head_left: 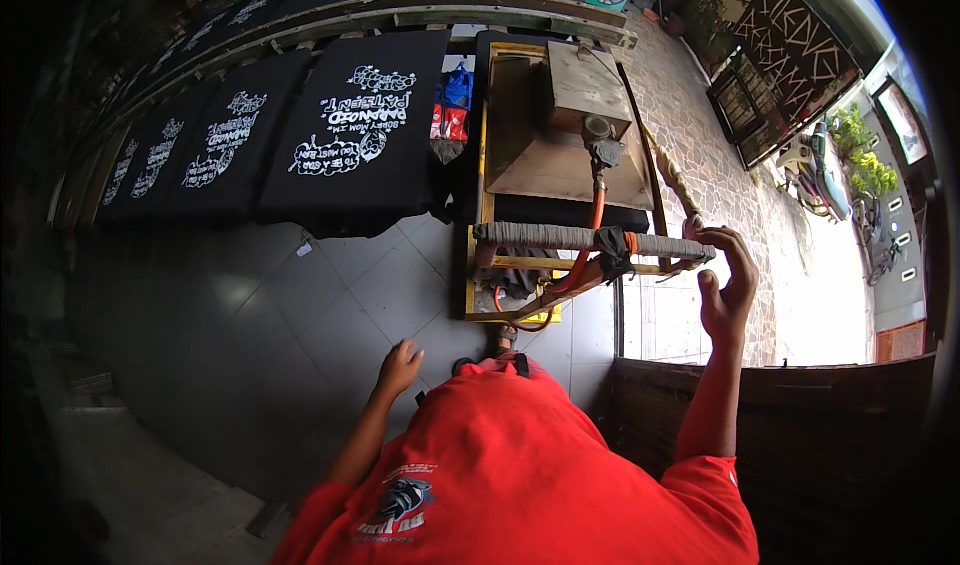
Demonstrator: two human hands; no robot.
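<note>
In front of me stands a heater [580, 165], a dusty metal hood with a box on top, set in a yellow frame over a black surface. A grey-wrapped handle bar [540, 237] runs across its near side. My right hand [732, 280] curves around the bar's right end, its fingertips at the end and its thumb apart. My left hand [401, 369] hangs over the floor at my left side, fingers loosely curled, with nothing visible in it. An orange hose [597, 210] drops from a fitting on the heater and passes under the bar.
Black T-shirts [345, 180] with white prints lie in a row on boards to the left, with more beyond a long rail [400, 15]. Blue and red items [453, 95] sit between boards. A dark wooden panel [780, 395] stands at right, near a bright doorway.
</note>
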